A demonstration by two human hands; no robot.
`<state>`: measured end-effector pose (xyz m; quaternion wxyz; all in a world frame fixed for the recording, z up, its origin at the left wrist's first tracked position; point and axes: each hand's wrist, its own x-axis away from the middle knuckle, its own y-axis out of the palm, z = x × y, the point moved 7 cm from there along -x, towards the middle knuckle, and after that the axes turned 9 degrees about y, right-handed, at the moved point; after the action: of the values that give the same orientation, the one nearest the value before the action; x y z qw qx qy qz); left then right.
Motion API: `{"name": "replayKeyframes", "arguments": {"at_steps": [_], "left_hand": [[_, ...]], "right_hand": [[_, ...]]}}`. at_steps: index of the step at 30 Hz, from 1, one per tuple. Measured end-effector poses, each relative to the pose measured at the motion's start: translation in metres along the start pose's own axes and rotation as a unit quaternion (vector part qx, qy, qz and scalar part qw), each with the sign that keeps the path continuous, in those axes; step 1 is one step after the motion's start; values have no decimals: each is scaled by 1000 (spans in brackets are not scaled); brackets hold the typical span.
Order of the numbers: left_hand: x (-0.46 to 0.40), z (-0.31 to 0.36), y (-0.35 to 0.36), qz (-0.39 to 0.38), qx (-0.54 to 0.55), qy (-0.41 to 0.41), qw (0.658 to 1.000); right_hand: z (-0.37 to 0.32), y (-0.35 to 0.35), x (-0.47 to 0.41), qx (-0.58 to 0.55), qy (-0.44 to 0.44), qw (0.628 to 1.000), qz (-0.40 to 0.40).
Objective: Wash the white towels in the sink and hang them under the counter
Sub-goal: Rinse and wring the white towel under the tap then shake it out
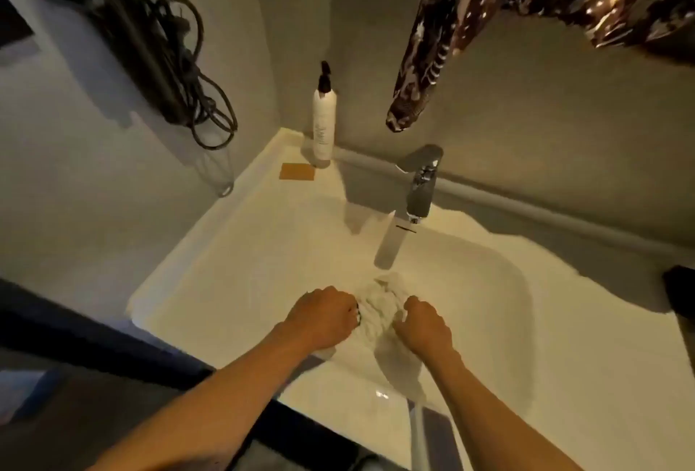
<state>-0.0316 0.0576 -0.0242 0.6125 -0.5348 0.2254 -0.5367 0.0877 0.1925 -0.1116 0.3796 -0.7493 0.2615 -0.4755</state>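
A bunched white towel (379, 308) lies in the basin of the white sink (500, 305), just below the spout of the chrome faucet (410, 203). My left hand (324, 316) grips the towel's left side with fingers closed. My right hand (427, 325) grips its right side. Both hands are close together with the cloth crumpled between them. Part of the towel is hidden under my palms. I cannot tell whether water runs from the spout.
A white pump bottle (322, 120) stands at the back left corner of the counter beside a small tan bar (297, 172). Dark cords (195, 102) hang on the left wall. A patterned cloth (425, 45) hangs above the faucet. A dark object (680, 293) sits at the right edge.
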Motion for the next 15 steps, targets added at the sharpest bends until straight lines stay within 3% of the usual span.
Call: {"name": "replayKeyframes", "arguments": {"at_steps": [4, 8, 15], "left_hand": [[-15, 7, 39, -24, 5, 0, 1000], [-28, 2, 58, -86, 29, -49, 995], [-37, -22, 42, -40, 179, -120, 976]], "right_hand": [[-7, 18, -48, -32, 26, 998, 49], [-9, 38, -74, -137, 42, 990, 4], [-16, -23, -43, -201, -8, 979, 34]]}}
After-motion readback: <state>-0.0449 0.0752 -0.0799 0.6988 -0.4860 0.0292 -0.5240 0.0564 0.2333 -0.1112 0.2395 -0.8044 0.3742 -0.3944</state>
